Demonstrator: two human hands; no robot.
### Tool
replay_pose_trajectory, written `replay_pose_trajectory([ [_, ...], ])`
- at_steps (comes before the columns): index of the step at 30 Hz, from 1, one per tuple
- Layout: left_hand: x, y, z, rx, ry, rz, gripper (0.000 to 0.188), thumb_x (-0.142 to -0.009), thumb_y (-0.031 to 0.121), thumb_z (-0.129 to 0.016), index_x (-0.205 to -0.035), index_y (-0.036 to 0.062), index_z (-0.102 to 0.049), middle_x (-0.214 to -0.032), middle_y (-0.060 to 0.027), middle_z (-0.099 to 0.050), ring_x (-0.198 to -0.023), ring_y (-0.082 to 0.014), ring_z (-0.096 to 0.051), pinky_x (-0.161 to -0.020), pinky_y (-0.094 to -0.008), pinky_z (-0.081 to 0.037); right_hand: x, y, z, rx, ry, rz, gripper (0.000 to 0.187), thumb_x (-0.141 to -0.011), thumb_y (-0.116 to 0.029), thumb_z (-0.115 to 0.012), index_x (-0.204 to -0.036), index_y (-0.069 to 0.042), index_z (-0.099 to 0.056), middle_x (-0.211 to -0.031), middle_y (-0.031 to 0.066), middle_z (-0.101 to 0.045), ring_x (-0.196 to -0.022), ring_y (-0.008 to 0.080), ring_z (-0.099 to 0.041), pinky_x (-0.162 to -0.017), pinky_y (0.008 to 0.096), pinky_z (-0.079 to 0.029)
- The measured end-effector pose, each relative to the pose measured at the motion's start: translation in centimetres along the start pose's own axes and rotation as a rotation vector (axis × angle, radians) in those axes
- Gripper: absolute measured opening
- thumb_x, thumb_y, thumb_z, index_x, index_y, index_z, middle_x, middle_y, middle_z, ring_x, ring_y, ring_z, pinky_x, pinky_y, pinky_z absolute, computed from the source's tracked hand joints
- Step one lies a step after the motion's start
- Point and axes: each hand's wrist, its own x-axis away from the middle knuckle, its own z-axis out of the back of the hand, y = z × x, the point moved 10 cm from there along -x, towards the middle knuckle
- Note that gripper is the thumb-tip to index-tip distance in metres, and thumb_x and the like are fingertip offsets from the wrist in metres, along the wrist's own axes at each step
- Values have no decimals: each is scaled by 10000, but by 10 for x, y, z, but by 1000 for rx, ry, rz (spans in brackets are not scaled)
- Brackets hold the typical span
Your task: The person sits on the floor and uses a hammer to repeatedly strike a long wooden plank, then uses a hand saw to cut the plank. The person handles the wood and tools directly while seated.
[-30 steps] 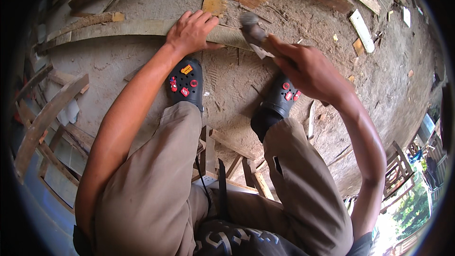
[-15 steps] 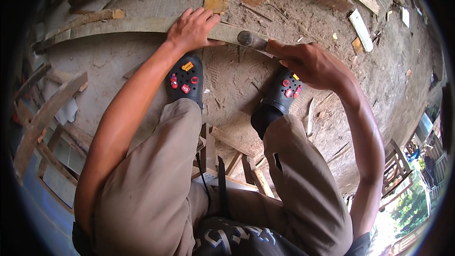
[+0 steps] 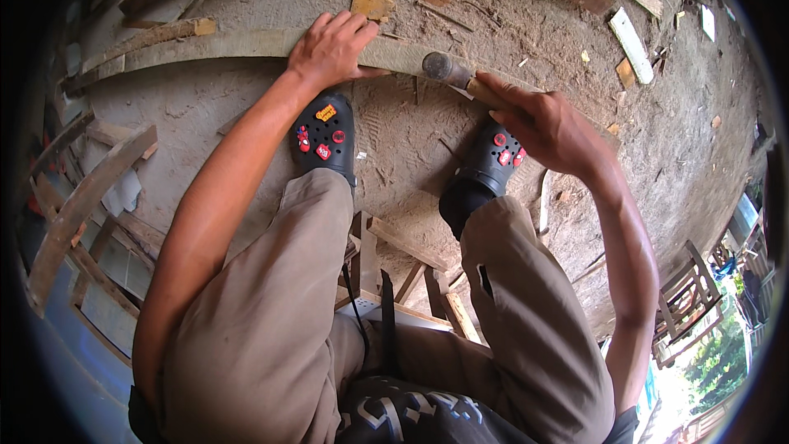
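A long, narrow wooden board (image 3: 205,49) lies across the floor in front of my feet, its line bent by the lens. My left hand (image 3: 330,51) grips it near the middle, fingers over the far edge and thumb along the near side. To the right, my right hand (image 3: 542,119) is closed around the light wooden handle of a hammer (image 3: 446,68). The hammer's dark, round-faced head is over the board, to the right of my left hand; whether it touches the wood I cannot tell. Part of the board's right end is hidden behind my right hand.
My feet in dark clogs (image 3: 323,136) stand on the dusty floor, just nearer than the board. Wood scraps (image 3: 374,2) and a white strip (image 3: 631,45) lie beyond it. Wooden frame pieces (image 3: 86,205) stand at the left, and several offcuts (image 3: 407,242) lie between my legs.
My right hand and the hammer have shifted slightly right and nearer to me. My left hand keeps its place on the board.
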Motion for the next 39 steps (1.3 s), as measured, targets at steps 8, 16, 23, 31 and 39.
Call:
replay_pose_trajectory([
  [8,-1,-3,4,51,21,9,704,-698,670,-756,-1125,118,-668,-1053,-33,-661,-1050,-214,-625,-900,-370,-473,65,139,-29,-58,172,-461,303,-950,-309,-691,-1123,-61,-692,-820,185,-727,-740,310,-730,-712,440,-555],
  [16,-1,-2,0,48,25,24,710,-676,648,-790,-1128,116,-664,-1088,-42,-661,-1066,-217,-631,-908,-384,-474,83,108,-19,-257,189,-387,372,-1003,-309,-619,-1196,8,-601,-778,176,-675,-711,273,-686,-666,433,-516],
  [23,-4,0,1,23,-2,24,719,-680,647,-787,-1143,110,-661,-1086,-38,-662,-1080,-208,-626,-908,-384,-474,11,11,1,-187,82,-77,297,-1039,-278,-565,-1149,-3,-557,-646,163,-601,-571,320,-613,-568,454,-460],
  [31,-3,-1,-3,46,-32,38,724,-691,648,-783,-1166,119,-650,-1101,-17,-654,-1103,-183,-609,-921,-358,-453,-14,3,-10,-147,-5,-263,303,-1062,-302,-534,-1020,-2,-555,-672,173,-567,-592,300,-592,-580,447,-442],
  [39,0,1,3,37,78,-22,708,-721,662,-747,-1139,97,-662,-1074,-34,-652,-1042,-204,-624,-900,-361,-473,-2,-6,-25,-198,71,-275,301,-1070,-286,-518,-946,-15,-475,-679,177,-546,-593,317,-569,-583,456,-435],
])
